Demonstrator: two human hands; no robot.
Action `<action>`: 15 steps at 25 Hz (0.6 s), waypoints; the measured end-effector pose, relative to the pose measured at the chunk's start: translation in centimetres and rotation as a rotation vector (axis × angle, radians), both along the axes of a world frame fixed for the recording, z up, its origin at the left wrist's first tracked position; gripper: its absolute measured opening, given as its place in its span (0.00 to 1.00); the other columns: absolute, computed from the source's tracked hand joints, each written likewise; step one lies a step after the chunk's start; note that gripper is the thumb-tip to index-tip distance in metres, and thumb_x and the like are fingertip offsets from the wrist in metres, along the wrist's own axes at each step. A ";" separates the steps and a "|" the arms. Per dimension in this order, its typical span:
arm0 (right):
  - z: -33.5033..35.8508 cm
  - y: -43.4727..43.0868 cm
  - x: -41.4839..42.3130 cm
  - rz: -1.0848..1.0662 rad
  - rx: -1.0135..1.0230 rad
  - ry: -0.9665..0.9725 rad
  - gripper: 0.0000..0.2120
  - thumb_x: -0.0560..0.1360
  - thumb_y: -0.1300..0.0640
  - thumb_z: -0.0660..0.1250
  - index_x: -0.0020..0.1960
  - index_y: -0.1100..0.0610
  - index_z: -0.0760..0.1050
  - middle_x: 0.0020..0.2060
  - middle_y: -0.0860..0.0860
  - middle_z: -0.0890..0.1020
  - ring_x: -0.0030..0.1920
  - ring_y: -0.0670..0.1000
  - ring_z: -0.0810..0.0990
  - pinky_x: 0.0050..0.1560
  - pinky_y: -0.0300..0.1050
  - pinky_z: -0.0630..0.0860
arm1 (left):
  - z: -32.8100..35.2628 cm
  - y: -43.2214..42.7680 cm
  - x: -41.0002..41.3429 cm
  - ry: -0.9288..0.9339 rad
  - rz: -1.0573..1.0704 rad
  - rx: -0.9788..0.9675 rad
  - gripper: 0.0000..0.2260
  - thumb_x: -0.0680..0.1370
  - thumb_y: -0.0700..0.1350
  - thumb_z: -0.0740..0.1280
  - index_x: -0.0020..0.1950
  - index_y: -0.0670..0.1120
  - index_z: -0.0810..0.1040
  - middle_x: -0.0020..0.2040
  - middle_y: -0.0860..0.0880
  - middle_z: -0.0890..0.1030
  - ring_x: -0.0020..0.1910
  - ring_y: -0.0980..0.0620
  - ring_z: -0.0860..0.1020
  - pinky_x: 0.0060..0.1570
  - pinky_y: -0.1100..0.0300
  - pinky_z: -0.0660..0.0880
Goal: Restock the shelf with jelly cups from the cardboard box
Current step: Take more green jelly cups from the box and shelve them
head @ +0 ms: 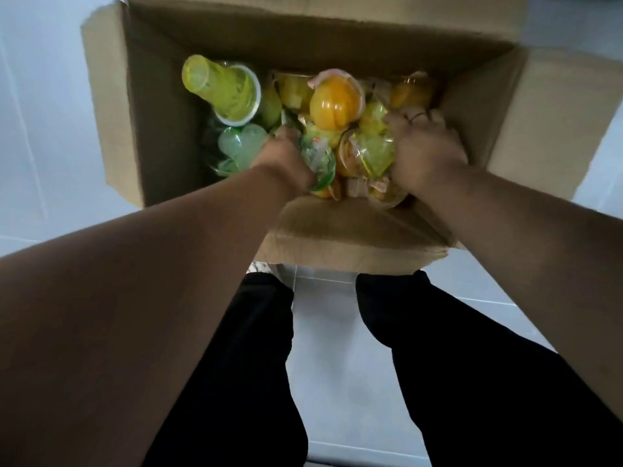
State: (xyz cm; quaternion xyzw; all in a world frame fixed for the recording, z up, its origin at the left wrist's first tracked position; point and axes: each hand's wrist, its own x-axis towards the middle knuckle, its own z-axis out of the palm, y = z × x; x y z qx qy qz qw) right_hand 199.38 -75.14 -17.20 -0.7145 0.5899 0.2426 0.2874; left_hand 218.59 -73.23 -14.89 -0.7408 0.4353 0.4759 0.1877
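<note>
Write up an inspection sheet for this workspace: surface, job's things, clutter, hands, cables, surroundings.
Surface: pale tiled floor; the box stands on it.
Job's things: cardboard box open, flaps folded out; jelly cups in orange, yellow and green heaped inside.
Clutter: nothing seen.
Hands: left hand is inside the box and grips a green cup; right hand, ring on one finger, grips a yellow-green cup.
Cables: nothing seen.
Surroundings: the person's legs in black trousers near the box; the shelf is not in view.
</note>
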 end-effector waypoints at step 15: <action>-3.3 0.0 1.0 0.035 0.026 0.073 0.26 0.70 0.58 0.72 0.65 0.59 0.68 0.63 0.61 0.73 0.64 0.65 0.71 0.58 0.56 0.73 | -5.9 3.3 1.0 0.077 0.032 -0.186 0.28 0.74 0.50 0.73 0.67 0.43 0.64 0.63 0.44 0.77 0.63 0.41 0.75 0.58 0.54 0.71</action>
